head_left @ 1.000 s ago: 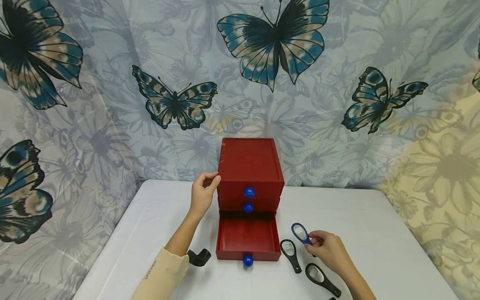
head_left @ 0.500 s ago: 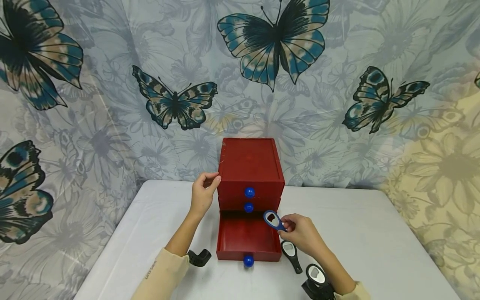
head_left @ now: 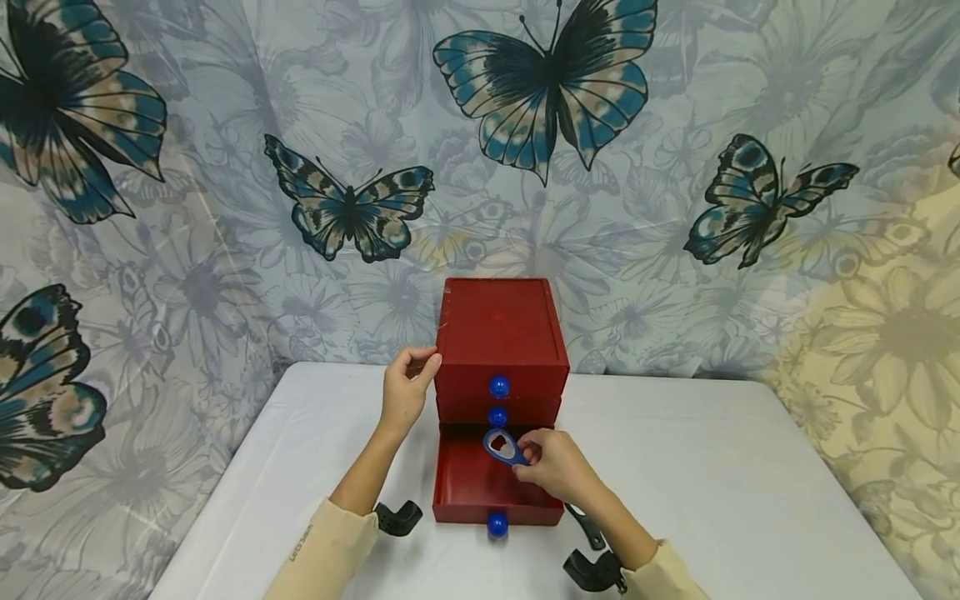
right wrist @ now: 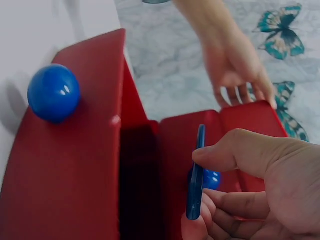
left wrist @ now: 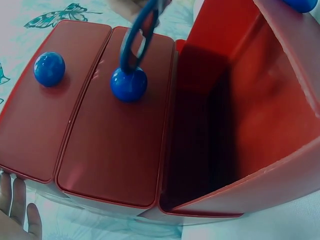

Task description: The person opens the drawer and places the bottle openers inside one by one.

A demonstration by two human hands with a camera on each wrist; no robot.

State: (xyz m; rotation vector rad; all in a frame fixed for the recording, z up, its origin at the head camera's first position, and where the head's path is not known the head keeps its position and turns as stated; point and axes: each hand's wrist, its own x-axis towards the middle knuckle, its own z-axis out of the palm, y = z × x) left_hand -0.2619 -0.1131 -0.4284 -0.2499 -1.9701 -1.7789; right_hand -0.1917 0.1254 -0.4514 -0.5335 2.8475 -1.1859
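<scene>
Leftmost, a black wrist-cam mount (head_left: 398,516) is seen on the white table (head_left: 750,467), just by the cream sleeve (head_left: 322,554) of the L arm. Next, the left hand (head_left: 406,387) is laid against the upper L side of the red drawer box (head_left: 498,333); thumb is set on the top front corner, fingers are relaxed along the side wall, nothing is pinched. In the left wrist view only the fingertips (left wrist: 15,210) are shown, at the box's edge.

At centre, 3 drawers w/ blue ball knobs are stacked: top knob (head_left: 498,386) and middle knob (head_left: 497,417) are on closed fronts, while the bottom drawer (head_left: 472,483) is pulled out toward the person, its knob (head_left: 496,524) at the front edge. No contents can be made out inside it.

Over the open drawer a blue bottle opener (head_left: 504,447) is held in the air, ring end pointed up-left, approx. level w/ the middle knob. It is pinched by its handle betw. thumb and curled fingers of the right hand (head_left: 551,468); in the right wrist view the opener (right wrist: 195,172) is seen edge-on in that grip.

Further R, a black opener (head_left: 587,525) is left on the table just beside the drawer, partly hidden by the R forearm. The R wrist mount (head_left: 595,572) is visible below it.
</scene>
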